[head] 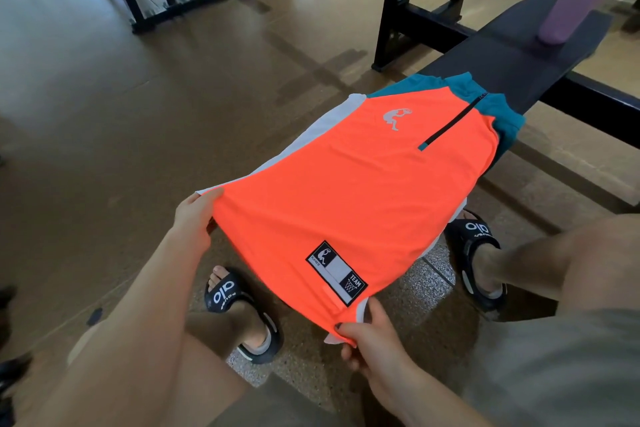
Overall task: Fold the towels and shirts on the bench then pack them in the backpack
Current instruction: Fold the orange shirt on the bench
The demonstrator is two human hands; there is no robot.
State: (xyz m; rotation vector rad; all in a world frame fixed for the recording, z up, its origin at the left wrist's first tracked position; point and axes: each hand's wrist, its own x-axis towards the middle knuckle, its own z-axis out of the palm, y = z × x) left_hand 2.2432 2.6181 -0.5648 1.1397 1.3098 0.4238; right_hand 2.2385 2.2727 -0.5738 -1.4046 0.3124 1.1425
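My left hand [194, 218] and right hand [367, 333] fingers pinch the hem corners of the orange shirt [346, 191], light, limp and slick, its collar resting on the table [512, 55].

Person, seen from above. Both forearms bare, no sleeves in view. Left hand [194, 222] and right hand [372, 340] bare, no gloves or rings visible. Grey shorts [554, 367]. 2 black slide sandals [239, 308] with white lettering on straps and pale soles.
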